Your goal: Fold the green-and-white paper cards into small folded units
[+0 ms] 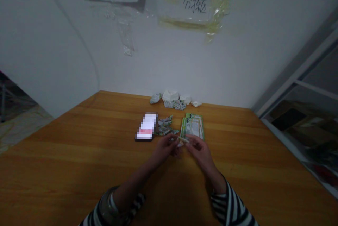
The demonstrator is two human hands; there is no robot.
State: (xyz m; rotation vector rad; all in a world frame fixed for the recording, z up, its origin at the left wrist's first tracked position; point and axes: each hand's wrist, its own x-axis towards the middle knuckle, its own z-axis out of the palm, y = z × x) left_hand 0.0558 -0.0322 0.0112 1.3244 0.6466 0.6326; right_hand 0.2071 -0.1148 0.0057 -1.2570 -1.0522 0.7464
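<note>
Both my hands meet over the middle of the wooden table (79,155). My left hand (166,147) and my right hand (198,148) pinch the two ends of a small folded strip of green-and-white paper (183,140). Just beyond my fingers lies a flat stack of green-printed paper sheets (192,126). To its left sits a small heap of folded paper pieces (165,126), next to a phone (146,131) with a lit screen. Both my sleeves are striped black and white.
Several crumpled white and green paper scraps (174,100) lie against the white wall at the table's far edge. Taped papers and a plastic sleeve with handwriting (194,3) hang on the wall. A metal window frame (295,81) runs along the right.
</note>
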